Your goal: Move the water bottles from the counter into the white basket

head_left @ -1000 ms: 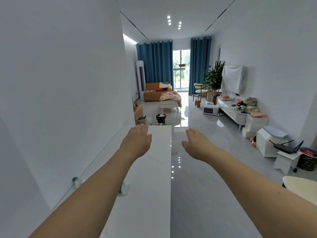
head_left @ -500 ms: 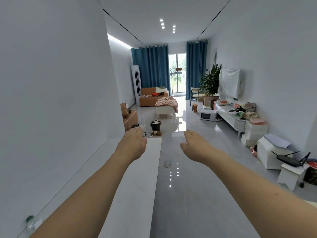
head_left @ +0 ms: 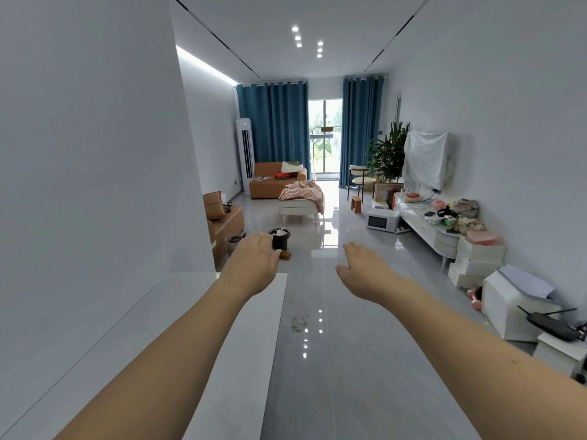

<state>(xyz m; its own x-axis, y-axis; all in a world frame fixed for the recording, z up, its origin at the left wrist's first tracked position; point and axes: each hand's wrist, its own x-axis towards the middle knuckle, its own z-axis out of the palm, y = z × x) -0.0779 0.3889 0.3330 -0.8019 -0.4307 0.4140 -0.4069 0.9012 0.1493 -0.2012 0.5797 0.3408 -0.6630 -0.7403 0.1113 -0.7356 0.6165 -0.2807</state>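
Note:
Both my arms reach straight forward, palms down. My left hand (head_left: 254,260) hovers past the far end of the white counter (head_left: 203,344), fingers loosely extended and holding nothing. My right hand (head_left: 365,268) hangs over the grey floor to the right of the counter, also open and empty. No water bottle and no white basket shows in this view; the counter top that I can see is bare, and my left forearm covers part of it.
A white wall (head_left: 95,185) runs close along the left of the counter. Ahead lie a black pot (head_left: 279,238), a brown sofa (head_left: 224,223), a daybed (head_left: 301,201), a microwave (head_left: 381,219) and a cluttered white sideboard (head_left: 428,227) with boxes along the right wall.
The view has tilted upward and forward: the bottles seen low on the counter a second ago have dropped out of frame. Both hands stay open and outstretched.

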